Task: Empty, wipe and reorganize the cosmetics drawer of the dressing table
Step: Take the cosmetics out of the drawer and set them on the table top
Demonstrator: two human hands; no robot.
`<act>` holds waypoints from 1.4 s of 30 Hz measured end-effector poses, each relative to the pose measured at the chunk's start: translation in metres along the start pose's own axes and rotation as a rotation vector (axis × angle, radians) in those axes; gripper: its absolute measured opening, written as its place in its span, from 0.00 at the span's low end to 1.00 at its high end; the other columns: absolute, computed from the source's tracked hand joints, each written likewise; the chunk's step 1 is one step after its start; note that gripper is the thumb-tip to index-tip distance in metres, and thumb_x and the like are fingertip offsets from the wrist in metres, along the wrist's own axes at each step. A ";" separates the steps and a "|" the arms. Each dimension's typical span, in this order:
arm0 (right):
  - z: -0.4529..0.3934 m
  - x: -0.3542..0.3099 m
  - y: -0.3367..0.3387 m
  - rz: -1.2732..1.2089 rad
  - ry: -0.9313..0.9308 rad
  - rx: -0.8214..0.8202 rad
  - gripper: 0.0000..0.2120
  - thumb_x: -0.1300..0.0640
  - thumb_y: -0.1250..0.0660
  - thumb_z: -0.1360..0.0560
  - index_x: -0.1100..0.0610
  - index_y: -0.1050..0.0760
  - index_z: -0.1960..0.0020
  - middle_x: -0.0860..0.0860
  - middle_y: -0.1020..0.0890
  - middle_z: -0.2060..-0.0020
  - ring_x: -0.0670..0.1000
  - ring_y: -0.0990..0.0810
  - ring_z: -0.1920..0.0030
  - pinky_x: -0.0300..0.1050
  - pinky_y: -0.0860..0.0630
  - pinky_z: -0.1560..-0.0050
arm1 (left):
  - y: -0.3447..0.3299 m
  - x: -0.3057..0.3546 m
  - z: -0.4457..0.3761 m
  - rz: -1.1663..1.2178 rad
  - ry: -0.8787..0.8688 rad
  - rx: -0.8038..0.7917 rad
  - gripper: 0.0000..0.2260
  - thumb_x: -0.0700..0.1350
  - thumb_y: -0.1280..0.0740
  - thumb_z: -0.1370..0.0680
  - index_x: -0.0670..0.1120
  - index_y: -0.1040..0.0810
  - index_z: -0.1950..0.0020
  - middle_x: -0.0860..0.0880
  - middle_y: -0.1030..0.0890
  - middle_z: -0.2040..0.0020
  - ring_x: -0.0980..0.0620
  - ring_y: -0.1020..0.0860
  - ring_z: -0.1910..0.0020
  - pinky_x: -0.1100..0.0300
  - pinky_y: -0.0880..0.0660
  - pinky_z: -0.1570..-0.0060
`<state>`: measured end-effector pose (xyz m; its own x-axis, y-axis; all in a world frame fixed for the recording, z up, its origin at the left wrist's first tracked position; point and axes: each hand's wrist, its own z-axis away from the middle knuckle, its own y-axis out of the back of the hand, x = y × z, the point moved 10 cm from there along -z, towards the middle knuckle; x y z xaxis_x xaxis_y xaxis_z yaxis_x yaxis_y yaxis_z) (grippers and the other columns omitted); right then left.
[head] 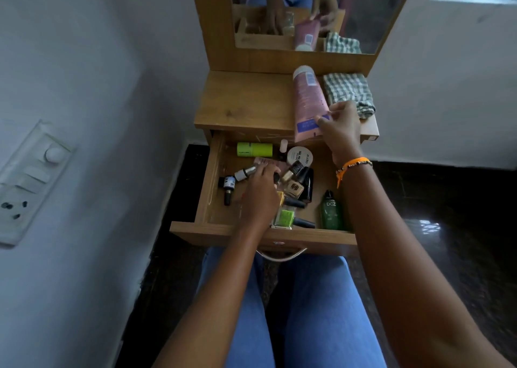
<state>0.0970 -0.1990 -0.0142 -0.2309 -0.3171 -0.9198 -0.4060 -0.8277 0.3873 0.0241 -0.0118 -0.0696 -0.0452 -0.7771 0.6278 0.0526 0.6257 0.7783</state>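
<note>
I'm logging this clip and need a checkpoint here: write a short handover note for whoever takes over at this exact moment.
Right hand: holds the crimped end of the pink tube, which lies on the tabletop beside the checked cloth.
Left hand: down in the open drawer on the small bottles; its grip is hidden.
Done: only the tube is out.
Left: lift out the green container, round white jar, green bottle and nail polishes, wipe the drawer, put everything back in order.

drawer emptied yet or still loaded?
Still loaded. The open drawer holds bottles, a green tube and a round jar; only the pink tube is up on the tabletop.
</note>
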 end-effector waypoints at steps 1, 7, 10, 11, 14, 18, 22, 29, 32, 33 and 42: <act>-0.002 -0.005 0.004 0.095 0.060 0.060 0.09 0.63 0.32 0.27 0.58 0.29 0.50 0.52 0.29 0.49 0.48 0.27 0.52 0.40 0.24 0.48 | 0.000 -0.001 0.000 -0.003 0.012 0.001 0.18 0.35 0.39 0.22 0.47 0.30 0.33 0.50 0.31 0.32 0.49 0.28 0.37 0.63 0.35 0.54; 0.027 -0.023 0.017 0.375 0.348 0.244 0.06 0.61 0.35 0.27 0.57 0.22 0.50 0.55 0.26 0.46 0.53 0.29 0.44 0.40 0.30 0.47 | -0.006 -0.012 -0.006 0.066 0.083 -0.013 0.18 0.33 0.39 0.24 0.45 0.29 0.36 0.48 0.29 0.35 0.48 0.28 0.38 0.59 0.30 0.50; 0.060 -0.013 0.007 0.307 0.433 0.112 0.04 0.62 0.36 0.26 0.59 0.23 0.53 0.55 0.24 0.52 0.49 0.27 0.55 0.32 0.35 0.60 | -0.002 -0.032 -0.006 0.135 0.227 0.031 0.18 0.35 0.37 0.24 0.45 0.29 0.35 0.47 0.29 0.37 0.48 0.27 0.40 0.57 0.26 0.50; 0.069 -0.002 -0.006 0.316 0.440 -0.002 0.03 0.63 0.36 0.26 0.58 0.23 0.54 0.54 0.23 0.54 0.47 0.27 0.59 0.31 0.35 0.62 | -0.002 -0.040 -0.004 0.168 0.289 0.030 0.16 0.36 0.36 0.24 0.45 0.29 0.36 0.46 0.30 0.36 0.47 0.28 0.40 0.59 0.27 0.53; 0.094 0.034 -0.046 0.419 0.389 -0.293 0.06 0.63 0.36 0.26 0.57 0.24 0.50 0.51 0.24 0.51 0.47 0.25 0.55 0.38 0.26 0.57 | -0.003 -0.060 0.006 0.175 0.454 -0.007 0.14 0.38 0.38 0.23 0.44 0.29 0.37 0.45 0.33 0.34 0.44 0.29 0.39 0.52 0.24 0.47; 0.109 0.066 -0.074 0.710 0.259 -0.442 0.17 0.57 0.36 0.26 0.59 0.32 0.38 0.56 0.30 0.41 0.58 0.30 0.40 0.51 0.27 0.45 | -0.017 -0.070 0.015 -0.014 0.552 -0.208 0.20 0.39 0.43 0.20 0.39 0.38 0.28 0.41 0.40 0.27 0.39 0.36 0.32 0.48 0.33 0.36; 0.111 0.090 -0.064 0.823 0.028 -0.432 0.26 0.49 0.32 0.27 0.60 0.37 0.37 0.59 0.30 0.39 0.62 0.28 0.39 0.56 0.26 0.46 | -0.018 -0.068 0.020 -0.119 0.546 -0.239 0.17 0.39 0.41 0.21 0.38 0.31 0.33 0.42 0.48 0.26 0.38 0.35 0.34 0.49 0.30 0.39; 0.111 0.096 -0.058 0.734 -0.070 -0.439 0.27 0.51 0.28 0.30 0.61 0.37 0.40 0.61 0.24 0.43 0.63 0.24 0.42 0.55 0.25 0.47 | -0.022 -0.067 0.017 -0.177 0.523 -0.278 0.13 0.42 0.41 0.21 0.39 0.26 0.38 0.43 0.47 0.25 0.39 0.44 0.30 0.46 0.41 0.30; 0.115 0.093 -0.063 0.723 -0.034 -0.474 0.29 0.51 0.27 0.31 0.60 0.39 0.40 0.61 0.23 0.44 0.63 0.23 0.44 0.56 0.24 0.47 | -0.020 -0.067 0.014 -0.130 0.535 -0.259 0.15 0.40 0.40 0.21 0.37 0.27 0.36 0.43 0.47 0.24 0.39 0.44 0.28 0.46 0.36 0.33; 0.115 0.092 -0.063 0.716 -0.031 -0.470 0.29 0.52 0.27 0.31 0.60 0.39 0.39 0.61 0.23 0.44 0.63 0.23 0.44 0.56 0.24 0.46 | -0.020 -0.067 0.015 -0.125 0.537 -0.262 0.15 0.40 0.40 0.21 0.37 0.27 0.36 0.42 0.48 0.24 0.39 0.44 0.28 0.47 0.36 0.33; 0.110 0.098 -0.056 0.644 -0.125 -0.381 0.32 0.57 0.25 0.33 0.62 0.40 0.38 0.63 0.24 0.42 0.65 0.24 0.41 0.56 0.25 0.45 | -0.029 -0.062 0.018 -0.068 0.545 -0.297 0.22 0.39 0.42 0.20 0.38 0.39 0.27 0.41 0.51 0.24 0.41 0.42 0.27 0.52 0.32 0.36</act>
<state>0.0004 -0.1327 -0.1191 -0.4264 -0.7559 -0.4969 0.1713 -0.6068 0.7761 0.0072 0.0194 -0.1307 0.4533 -0.7864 0.4196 0.3462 0.5891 0.7301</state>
